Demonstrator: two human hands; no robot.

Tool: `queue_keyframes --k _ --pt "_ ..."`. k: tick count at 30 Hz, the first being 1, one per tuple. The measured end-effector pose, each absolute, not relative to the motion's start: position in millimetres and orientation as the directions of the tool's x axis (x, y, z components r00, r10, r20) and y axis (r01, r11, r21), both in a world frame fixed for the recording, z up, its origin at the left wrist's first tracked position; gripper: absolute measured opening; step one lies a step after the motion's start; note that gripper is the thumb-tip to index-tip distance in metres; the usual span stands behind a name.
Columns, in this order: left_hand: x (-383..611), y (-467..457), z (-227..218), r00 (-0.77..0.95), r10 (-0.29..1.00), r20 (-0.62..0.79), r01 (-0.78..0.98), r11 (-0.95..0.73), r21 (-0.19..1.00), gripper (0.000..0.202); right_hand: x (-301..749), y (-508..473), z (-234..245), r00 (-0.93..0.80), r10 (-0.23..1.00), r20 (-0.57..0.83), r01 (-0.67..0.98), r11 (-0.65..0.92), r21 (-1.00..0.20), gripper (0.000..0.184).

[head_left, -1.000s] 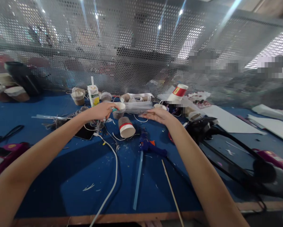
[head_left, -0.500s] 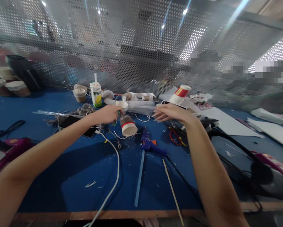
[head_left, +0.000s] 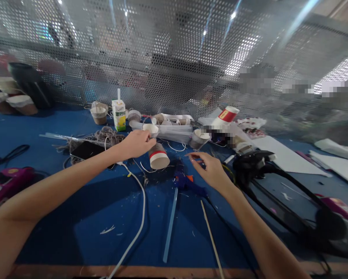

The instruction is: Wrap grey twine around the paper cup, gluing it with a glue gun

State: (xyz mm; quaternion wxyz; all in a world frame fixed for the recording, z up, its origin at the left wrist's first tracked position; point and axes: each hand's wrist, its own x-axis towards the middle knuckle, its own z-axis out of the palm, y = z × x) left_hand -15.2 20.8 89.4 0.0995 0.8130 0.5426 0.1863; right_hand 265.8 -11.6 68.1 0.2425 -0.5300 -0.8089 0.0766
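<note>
My left hand (head_left: 136, 142) is stretched out over the blue table (head_left: 75, 217), its fingers closed on the rim of a small white paper cup (head_left: 151, 129). Just right of it a brown paper cup with a red band (head_left: 158, 157) lies on its side. Nearer to me, my right hand (head_left: 210, 169) hovers with its fingers loosely apart and nothing in it. It is just above a blue glue gun (head_left: 184, 181), whose long clear glue stick (head_left: 169, 224) points towards me.
A milk carton with a straw (head_left: 119, 114), a bundle of clear sticks (head_left: 175, 134), more paper cups and a red-and-white cup (head_left: 226, 115) line the perforated metal screen. A phone (head_left: 86, 149), white cable (head_left: 139, 217), wooden skewer (head_left: 212, 237) and black lamp arm (head_left: 266, 174) lie around.
My right hand has drawn back from the bundle of clear sticks towards me and now hovers over the glue gun. My left hand has stayed by the small cup, shifting slightly right.
</note>
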Motion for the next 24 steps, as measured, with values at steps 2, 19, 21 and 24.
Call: queue_keyframes --k 2,19,21,24 --pt "-12.9 18.4 89.0 0.359 0.909 0.214 0.835 -0.415 0.361 0.041 270.3 -8.1 60.7 -0.32 0.894 0.314 0.826 0.426 -0.371 0.029" --pt "-27.3 22.8 82.6 0.494 0.856 -0.153 0.827 -0.408 0.387 0.095 261.1 -40.1 74.7 -0.46 0.878 -0.129 0.885 0.441 -0.149 0.042" --pt "-28.8 19.9 86.5 0.479 0.859 -0.181 0.84 -0.389 0.377 0.088 257.2 -44.2 73.1 -0.455 0.883 -0.119 0.89 0.446 -0.09 0.035" --pt "-27.9 17.0 91.8 0.446 0.877 -0.18 0.872 -0.38 0.308 0.08 250.3 -47.3 66.5 -0.431 0.9 -0.066 0.902 0.43 -0.024 0.023"
